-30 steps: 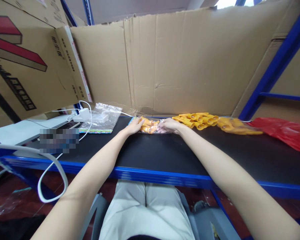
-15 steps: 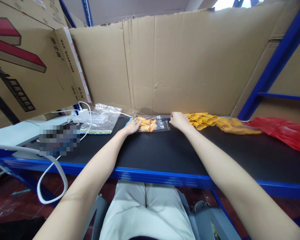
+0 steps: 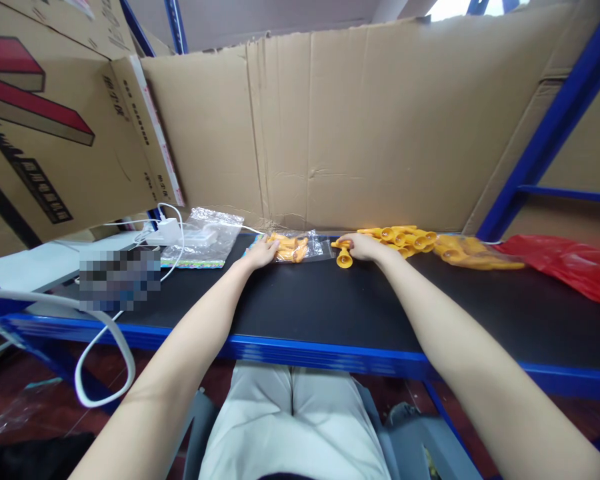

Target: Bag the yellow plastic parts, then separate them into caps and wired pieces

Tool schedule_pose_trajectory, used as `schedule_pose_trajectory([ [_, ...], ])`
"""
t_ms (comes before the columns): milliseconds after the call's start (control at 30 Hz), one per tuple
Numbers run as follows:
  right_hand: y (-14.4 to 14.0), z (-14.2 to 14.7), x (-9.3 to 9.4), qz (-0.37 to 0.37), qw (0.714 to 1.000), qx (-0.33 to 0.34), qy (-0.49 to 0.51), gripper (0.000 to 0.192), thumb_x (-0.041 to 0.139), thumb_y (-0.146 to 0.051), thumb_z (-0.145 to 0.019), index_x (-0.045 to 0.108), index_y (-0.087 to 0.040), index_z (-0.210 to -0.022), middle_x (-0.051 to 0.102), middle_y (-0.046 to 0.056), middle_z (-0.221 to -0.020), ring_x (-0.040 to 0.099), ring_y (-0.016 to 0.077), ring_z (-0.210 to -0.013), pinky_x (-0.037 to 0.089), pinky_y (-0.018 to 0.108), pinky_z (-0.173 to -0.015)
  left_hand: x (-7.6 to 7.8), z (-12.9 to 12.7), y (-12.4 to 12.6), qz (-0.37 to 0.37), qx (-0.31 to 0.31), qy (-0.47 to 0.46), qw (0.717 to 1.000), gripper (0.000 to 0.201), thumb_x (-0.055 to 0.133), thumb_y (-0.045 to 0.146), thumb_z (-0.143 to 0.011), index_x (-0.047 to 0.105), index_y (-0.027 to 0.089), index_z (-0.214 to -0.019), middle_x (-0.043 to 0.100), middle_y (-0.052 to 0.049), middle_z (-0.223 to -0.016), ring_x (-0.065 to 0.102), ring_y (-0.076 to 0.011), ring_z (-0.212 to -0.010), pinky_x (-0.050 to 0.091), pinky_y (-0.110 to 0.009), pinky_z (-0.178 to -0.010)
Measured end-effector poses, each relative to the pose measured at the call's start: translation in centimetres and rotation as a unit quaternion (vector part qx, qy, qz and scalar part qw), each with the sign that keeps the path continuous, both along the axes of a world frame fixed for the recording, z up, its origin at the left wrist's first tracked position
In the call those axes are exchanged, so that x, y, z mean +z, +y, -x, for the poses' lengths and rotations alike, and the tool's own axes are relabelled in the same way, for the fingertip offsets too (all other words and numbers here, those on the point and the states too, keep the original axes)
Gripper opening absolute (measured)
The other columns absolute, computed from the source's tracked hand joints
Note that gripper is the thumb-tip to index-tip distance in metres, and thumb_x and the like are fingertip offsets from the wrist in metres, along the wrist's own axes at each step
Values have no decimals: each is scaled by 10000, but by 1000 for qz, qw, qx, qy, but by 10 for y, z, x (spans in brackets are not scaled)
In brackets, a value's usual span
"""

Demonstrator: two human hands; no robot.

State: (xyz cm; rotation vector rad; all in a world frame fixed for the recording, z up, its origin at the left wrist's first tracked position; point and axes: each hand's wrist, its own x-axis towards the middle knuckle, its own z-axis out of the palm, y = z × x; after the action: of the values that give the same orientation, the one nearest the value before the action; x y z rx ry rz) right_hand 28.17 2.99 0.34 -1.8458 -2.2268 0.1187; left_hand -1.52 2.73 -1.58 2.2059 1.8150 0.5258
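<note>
My left hand [image 3: 261, 253] holds the left end of a clear plastic bag [image 3: 320, 249], its fingers closed over the film. Several orange-yellow plastic pieces [image 3: 293, 249] lie inside that bag. To the right, my right hand [image 3: 364, 247] has its fingers closed on a yellow horn-shaped plastic piece [image 3: 345, 259], flared end towards me. At least one more slim yellow part shows at the fingertips; how many pieces are in the hand is hidden. Just beyond the right wrist lies a pile of yellow horn-shaped pieces [image 3: 409, 239].
Right of the pile are a clear bag of yellow pieces [image 3: 473, 253] and a red plastic bag [image 3: 563, 263]. A flat clear bag [image 3: 205, 243], a white charger [image 3: 168, 231] with cables and a blurred-out object [image 3: 119, 279] lie left. Cardboard [image 3: 380, 133] walls the back of the black shelf [image 3: 300, 300].
My right hand has come away from the pile's near side with a yellow horn-shaped piece now visible in it. My left hand and the clear bag have shifted slightly left.
</note>
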Motion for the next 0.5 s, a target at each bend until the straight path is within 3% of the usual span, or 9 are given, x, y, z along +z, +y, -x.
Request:
schedule_pose_trajectory([
  [67,-1,2,-2,-28,997,63,-34,472,550,-79,-719,611,-259,-1152,552,40,-1236,541,170,-1046,403,238,-868,0,0,0,3,1,-2,1000,600,148,532,-896,391,235,-1358,117,-88,-1515,121,-332,-1373,98,-605,-1046],
  [167,-10,7,2,-30,993,79,-86,352,555,-91,-715,678,-270,-992,519,12,-1260,459,199,-1138,350,286,-944,1,0,-1,-2,10,-11,1000,610,166,548,-889,374,231,-1367,133,-95,-1512,122,-339,-1372,91,-628,-1033],
  [267,-20,13,12,-43,989,51,-135,328,530,-82,-716,667,-232,-973,547,55,-1196,436,235,-1137,334,367,-945,3,-1,-2,0,10,-9,1000,602,165,521,-896,393,207,-1356,131,-100,-1511,116,-329,-1375,106,-602,-1046],
  [333,-24,16,20,-73,984,16,-163,320,525,-104,-726,644,-180,-1013,553,110,-1167,428,268,-1129,324,419,-928,4,-1,-2,-4,-2,-8,1000,588,166,472,-908,434,162,-1329,161,-112,-1503,147,-305,-1373,132,-519,-1079],
  [500,-29,23,31,-123,976,-69,-168,277,538,-253,-773,627,-115,-996,625,155,-997,501,281,-1026,285,460,-905,2,1,3,-41,-56,-44,997,539,209,396,-907,526,110,-1236,404,-111,-1400,303,-240,-1324,200,-350,-1092],
])
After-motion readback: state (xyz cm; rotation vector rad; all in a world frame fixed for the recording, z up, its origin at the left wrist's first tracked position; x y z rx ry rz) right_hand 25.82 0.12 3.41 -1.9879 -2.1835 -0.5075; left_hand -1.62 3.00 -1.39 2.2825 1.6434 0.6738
